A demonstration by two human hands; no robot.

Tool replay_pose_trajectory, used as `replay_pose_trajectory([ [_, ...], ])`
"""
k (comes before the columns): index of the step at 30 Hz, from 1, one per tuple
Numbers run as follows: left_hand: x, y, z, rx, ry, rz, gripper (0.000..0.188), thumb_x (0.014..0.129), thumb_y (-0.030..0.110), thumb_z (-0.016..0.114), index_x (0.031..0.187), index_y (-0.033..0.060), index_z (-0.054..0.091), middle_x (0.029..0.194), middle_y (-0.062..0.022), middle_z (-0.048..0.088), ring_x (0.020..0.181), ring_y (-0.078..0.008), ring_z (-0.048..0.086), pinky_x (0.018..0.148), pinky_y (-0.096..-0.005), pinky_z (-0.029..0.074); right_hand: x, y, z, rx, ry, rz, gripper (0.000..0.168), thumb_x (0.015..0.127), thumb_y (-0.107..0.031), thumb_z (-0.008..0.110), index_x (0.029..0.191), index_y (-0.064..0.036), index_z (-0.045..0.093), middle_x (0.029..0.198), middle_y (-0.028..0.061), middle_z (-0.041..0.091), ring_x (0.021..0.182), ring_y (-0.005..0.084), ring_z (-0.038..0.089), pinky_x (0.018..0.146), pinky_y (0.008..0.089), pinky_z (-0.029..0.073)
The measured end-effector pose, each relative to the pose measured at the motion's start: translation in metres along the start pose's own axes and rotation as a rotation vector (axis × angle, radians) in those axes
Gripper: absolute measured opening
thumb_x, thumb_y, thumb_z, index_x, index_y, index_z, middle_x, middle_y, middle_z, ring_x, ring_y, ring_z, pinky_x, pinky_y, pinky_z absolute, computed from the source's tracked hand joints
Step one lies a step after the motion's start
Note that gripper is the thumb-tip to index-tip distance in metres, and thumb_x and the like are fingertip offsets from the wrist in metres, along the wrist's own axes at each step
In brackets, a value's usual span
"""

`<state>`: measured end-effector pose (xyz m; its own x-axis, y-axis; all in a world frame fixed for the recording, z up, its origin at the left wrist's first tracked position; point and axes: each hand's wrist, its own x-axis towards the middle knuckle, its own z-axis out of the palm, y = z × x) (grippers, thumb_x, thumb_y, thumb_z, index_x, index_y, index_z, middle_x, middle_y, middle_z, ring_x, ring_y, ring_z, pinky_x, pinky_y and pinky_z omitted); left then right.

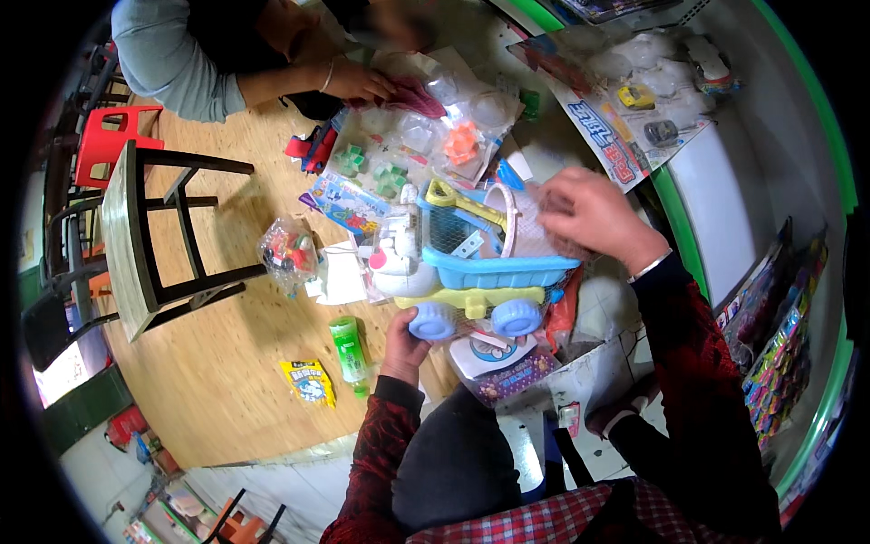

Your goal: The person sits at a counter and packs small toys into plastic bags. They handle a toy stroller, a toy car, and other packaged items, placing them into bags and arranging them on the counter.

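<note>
A plastic beach toy truck (503,272) stands in front of me, wrapped in fine mesh netting. It has a light-blue bed, a yellow chassis, lilac wheels and a white front end with a pink round nose. My left hand (406,343) grips it by the front wheel (433,321). In the bed lie a yellow toy shovel (465,204) and a pale pink bucket (527,221). At the truck's rear, my right hand (588,214) is raised beside the bucket, fingers bent and motion-blurred; whether they pinch the netting is unclear.
Across the wooden table (224,401), another person's hand (357,81) touches dark red cloth among bagged toys (414,132). A green-labelled bottle (350,353), a yellow packet (308,382) and a bagged toy (289,250) lie left. An upturned stool (183,224) rests there. Carded toy cars (635,98) hang right.
</note>
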<state>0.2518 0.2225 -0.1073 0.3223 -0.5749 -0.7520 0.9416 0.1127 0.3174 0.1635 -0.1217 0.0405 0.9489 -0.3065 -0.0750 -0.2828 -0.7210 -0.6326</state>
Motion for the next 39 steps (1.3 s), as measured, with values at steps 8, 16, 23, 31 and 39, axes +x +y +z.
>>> replay_pose_trajectory([
  [8,-0.005,-0.003,0.008,-0.061,0.015,0.002,0.042,0.072,0.032,0.059,0.101,0.0028,0.055,0.098,-0.0123,0.06,0.093,-0.0292,0.057,0.08,-0.0463,0.046,-0.008,0.012,0.002,-0.094,-0.209,-0.301,0.012,0.068,-0.006,0.053,0.078,-0.01,0.057,0.08,0.0078,0.052,0.078,0.0283,0.052,0.067,0.0367,0.042],
  [16,-0.004,0.001,0.016,-0.041,-0.001,0.0,0.041,0.073,0.033,0.058,0.1,0.0023,0.055,0.097,-0.0116,0.061,0.087,-0.0293,0.059,0.075,-0.0446,0.049,-0.006,-0.006,0.0,-0.166,-0.262,-0.508,0.016,0.067,-0.009,0.054,0.081,-0.014,0.06,0.077,0.0074,0.051,0.078,0.0275,0.053,0.065,0.0381,0.044],
  [23,-0.004,0.0,0.013,-0.031,0.004,0.005,0.041,0.073,0.031,0.057,0.101,0.0012,0.055,0.099,-0.0131,0.06,0.09,-0.0298,0.058,0.079,-0.0465,0.047,-0.014,0.016,-0.014,-0.429,-0.31,-0.442,0.018,0.072,-0.015,0.052,0.088,-0.013,0.06,0.079,0.0076,0.052,0.077,0.0257,0.055,0.064,0.0346,0.045],
  [31,-0.001,0.001,0.01,-0.028,-0.017,0.006,0.041,0.075,0.03,0.056,0.103,0.0005,0.054,0.102,-0.0135,0.059,0.094,-0.0303,0.057,0.083,-0.0498,0.046,-0.005,-0.017,-0.003,0.212,-0.237,-0.402,0.029,0.069,-0.011,0.059,0.097,-0.005,0.054,0.103,0.0131,0.05,0.09,0.0327,0.053,0.077,0.039,0.043],
  [39,-0.005,0.003,0.025,-0.022,0.017,-0.007,0.043,0.074,0.029,0.058,0.103,-0.002,0.053,0.095,-0.0132,0.061,0.083,-0.026,0.061,0.071,-0.0379,0.051,-0.02,0.004,0.005,-0.109,-0.365,-0.131,0.022,0.068,-0.009,0.058,0.089,-0.012,0.062,0.097,0.0114,0.053,0.086,0.0311,0.054,0.072,0.0384,0.045],
])
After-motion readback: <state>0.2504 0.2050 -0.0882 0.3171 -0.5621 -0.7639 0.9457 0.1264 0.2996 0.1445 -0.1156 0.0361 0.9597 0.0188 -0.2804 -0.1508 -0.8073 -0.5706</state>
